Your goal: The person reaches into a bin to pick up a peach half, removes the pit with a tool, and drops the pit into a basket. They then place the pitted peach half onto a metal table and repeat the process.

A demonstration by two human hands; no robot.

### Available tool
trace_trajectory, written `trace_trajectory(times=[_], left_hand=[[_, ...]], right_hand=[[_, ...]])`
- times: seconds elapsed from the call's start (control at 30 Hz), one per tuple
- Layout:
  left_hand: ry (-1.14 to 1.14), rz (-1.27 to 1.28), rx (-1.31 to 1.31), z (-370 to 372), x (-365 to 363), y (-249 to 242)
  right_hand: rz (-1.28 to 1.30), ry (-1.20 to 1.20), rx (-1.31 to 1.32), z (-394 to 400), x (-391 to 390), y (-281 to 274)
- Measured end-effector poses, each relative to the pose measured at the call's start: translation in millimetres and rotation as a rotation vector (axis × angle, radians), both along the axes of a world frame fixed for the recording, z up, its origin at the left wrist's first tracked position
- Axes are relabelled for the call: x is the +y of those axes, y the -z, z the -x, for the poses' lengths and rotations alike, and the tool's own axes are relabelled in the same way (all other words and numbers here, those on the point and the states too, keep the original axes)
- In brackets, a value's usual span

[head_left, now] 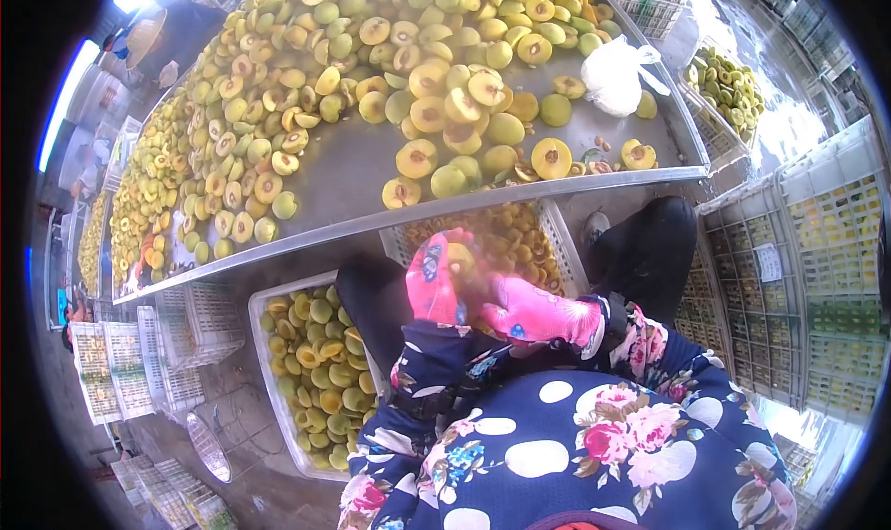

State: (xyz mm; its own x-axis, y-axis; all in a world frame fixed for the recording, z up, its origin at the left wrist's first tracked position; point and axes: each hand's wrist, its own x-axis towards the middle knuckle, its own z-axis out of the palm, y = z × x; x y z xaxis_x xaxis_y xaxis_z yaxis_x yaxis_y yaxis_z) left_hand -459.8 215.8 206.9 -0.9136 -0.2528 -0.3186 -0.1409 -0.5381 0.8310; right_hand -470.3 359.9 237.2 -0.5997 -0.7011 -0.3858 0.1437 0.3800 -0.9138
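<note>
Both my hands wear pink gloves and meet in front of my body, just past the near table edge. My left hand (pixel 434 277) is closed around a yellow-green peach half (pixel 461 257), which is blurred. Right beside it, my right hand (pixel 549 313) is closed with its fingers toward the fruit; whatever it may grip is smeared and hidden. Below them is a white crate (pixel 568 242) holding small brownish-yellow pieces, perhaps pits. Many halved peaches (pixel 416 159) lie on the metal table (pixel 343 173), several with the pit showing.
A white crate (pixel 260 344) of pitted-looking halves stands by my left leg. A tied white plastic bag (pixel 613 77) sits on the table's right. Stacked crates (pixel 789 261) rise at right, and more crates (pixel 111 368) at left. A person in a straw hat (pixel 144 36) is at far left.
</note>
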Motion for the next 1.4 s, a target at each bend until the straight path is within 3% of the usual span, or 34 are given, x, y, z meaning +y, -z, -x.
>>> trace_trajectory(times=[0.07, 0.13, 0.23, 0.37, 0.43, 0.47, 0.6, 0.73, 0.77, 0.83, 0.87, 0.97, 1.0, 1.07, 1.13, 1.2, 1.27, 1.33, 1.4], left_hand=[[0.099, 0.107, -0.021, 1.4, -7.9, 13.8], [0.073, 0.029, -0.079, 3.0, -9.4, 25.9], [0.042, -0.049, -0.07, 0.7, -4.7, 19.7], [-0.019, -0.027, 0.026, 0.9, 1.2, 20.0], [0.015, -0.207, 0.035, 1.3, 3.7, 14.7], [0.029, -0.299, 0.043, 1.3, 5.0, 10.2], [-0.096, -0.211, 0.074, 1.2, -3.3, -1.1], [-0.318, -0.114, 0.314, -30.5, -106.3, 21.8], [-0.288, -0.129, 0.336, -47.7, -142.0, 26.6], [-0.343, 0.207, 0.065, -77.0, -201.6, 41.7], [-0.42, 0.555, -0.237, -87.4, -219.9, 49.1], [0.116, 1.816, -0.685, -103.6, -235.2, 44.2], [0.061, 1.771, -0.61, -95.8, -239.9, 40.5], [-0.031, 1.667, -0.466, -51.3, -208.5, -13.7], [-0.014, 1.629, -0.185, -3.0, -177.0, -45.6], [0.061, 1.524, 0.108, 45.6, -160.4, -31.7], [0.179, 1.502, -0.025, 89.0, -126.6, -23.9], [0.372, 1.823, -0.087, 123.6, -119.2, 9.9], [0.573, 1.72, -0.138, 137.9, -110.6, 15.8]], right_hand=[[-0.046, -0.056, -0.025, 0.8, 2.8, 4.7], [-0.051, -0.088, -0.074, 3.1, 2.7, 12.0], [0.008, 0.027, -0.417, 0.1, 3.5, 2.4], [0.297, -0.018, -0.838, 4.2, 5.3, 6.1], [0.401, 0.002, -0.925, 1.2, 2.5, -2.1], [0.419, 0.007, -0.941, 1.0, 2.8, 1.7], [0.459, -0.032, -0.845, 1.0, 10.6, -4.2], [0.286, 0.0, -0.716, 6.8, 21.2, 1.4], [0.262, -0.01, -0.682, 7.7, 22.9, 19.0], [0.134, -0.02, -0.597, 8.5, 30.8, 47.2], [0.068, -0.025, -0.559, 8.6, 35.1, 53.8], [-0.044, 0.008, -0.536, 6.3, 40.7, 56.9], [-0.061, 0.026, -0.523, 6.2, 42.2, 59.1], [-0.046, 0.042, -0.573, 7.1, 47.1, 61.9], [-0.059, 0.064, -0.595, 8.6, 49.7, 58.8], [-0.086, 0.061, -0.576, 9.3, 50.5, 54.0], [-0.09, 0.063, -0.558, 9.1, 52.2, 50.3], [-0.073, 0.074, -0.541, 8.8, 55.8, 48.0], [-0.106, 0.092, -0.533, 9.4, 57.8, 44.7]])
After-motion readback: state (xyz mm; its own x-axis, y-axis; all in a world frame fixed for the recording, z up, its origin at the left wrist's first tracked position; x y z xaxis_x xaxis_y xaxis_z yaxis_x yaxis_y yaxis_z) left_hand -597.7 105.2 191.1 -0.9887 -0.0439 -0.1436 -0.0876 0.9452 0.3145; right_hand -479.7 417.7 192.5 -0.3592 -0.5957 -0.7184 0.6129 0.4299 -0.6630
